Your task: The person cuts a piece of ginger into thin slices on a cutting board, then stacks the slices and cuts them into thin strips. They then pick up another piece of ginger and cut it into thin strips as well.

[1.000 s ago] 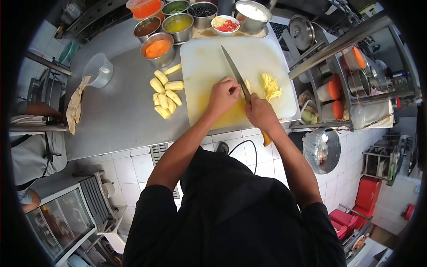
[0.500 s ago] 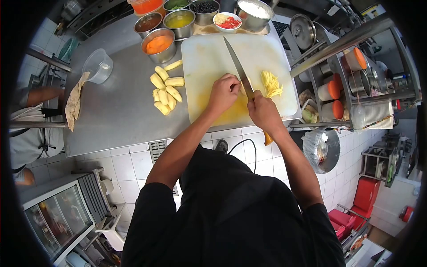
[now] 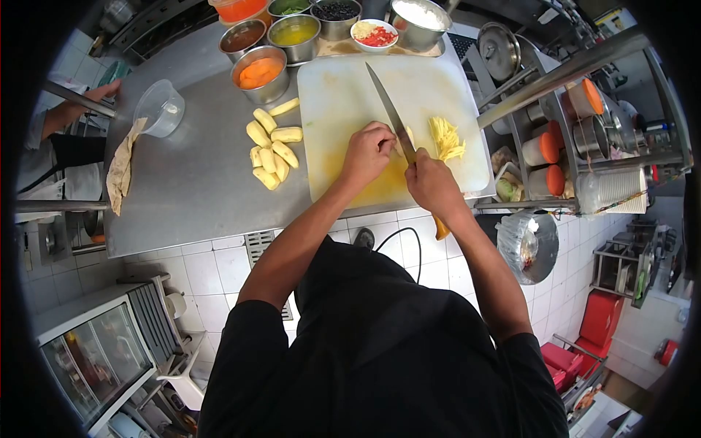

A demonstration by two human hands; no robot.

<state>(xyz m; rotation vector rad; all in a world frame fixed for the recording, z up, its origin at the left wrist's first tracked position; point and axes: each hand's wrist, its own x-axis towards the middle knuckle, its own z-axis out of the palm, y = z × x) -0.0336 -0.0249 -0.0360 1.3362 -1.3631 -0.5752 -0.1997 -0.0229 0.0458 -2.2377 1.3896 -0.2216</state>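
Note:
My right hand (image 3: 432,182) is closed round a long kitchen knife (image 3: 392,111), whose blade points away across the white cutting board (image 3: 336,95). Its yellow handle end sticks out below my fist. To the left of the blade, my left hand (image 3: 369,152) has its fingers curled on the board, gripping a pale yellow vegetable piece (image 3: 399,148) that is mostly hidden. A sliver of pale yellow also shows on the blade's right side. A pile of thin yellow strips (image 3: 446,139) lies right of the knife. Several peeled yellow vegetable pieces (image 3: 273,151) lie left of the board.
Behind the board stand metal bowls, one with orange slices (image 3: 260,73), and a white bowl (image 3: 373,35) of red and pale bits. A clear plastic tub (image 3: 161,108) and a cloth (image 3: 124,169) lie left. A metal shelf rail (image 3: 562,77) runs right. Another person's arm (image 3: 73,109) shows at far left.
My hands and the knife have hardly shifted. At the far left, the other person has moved, and their hand now reaches toward the table's far left corner.

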